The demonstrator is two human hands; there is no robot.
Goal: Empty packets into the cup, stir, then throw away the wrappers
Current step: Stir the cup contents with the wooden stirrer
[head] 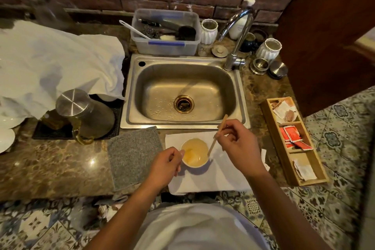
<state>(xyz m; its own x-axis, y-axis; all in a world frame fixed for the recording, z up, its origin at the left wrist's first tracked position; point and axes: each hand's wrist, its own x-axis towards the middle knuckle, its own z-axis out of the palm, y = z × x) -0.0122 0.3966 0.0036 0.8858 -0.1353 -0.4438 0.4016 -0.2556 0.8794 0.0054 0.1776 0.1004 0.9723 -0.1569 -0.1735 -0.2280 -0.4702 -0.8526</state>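
Fingers (228, 130) of right hand (240, 144) pinch the wooden stirrer (215, 142) near its top, tip in the cup (195, 153); left hand (165, 163) grips the cup's side. Cup on counter (60, 168) (light, tippy; hold low).

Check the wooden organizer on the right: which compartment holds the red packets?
The middle compartment of the wooden organizer. The far one holds white and brown packets, and the near one holds pale wrappers only.
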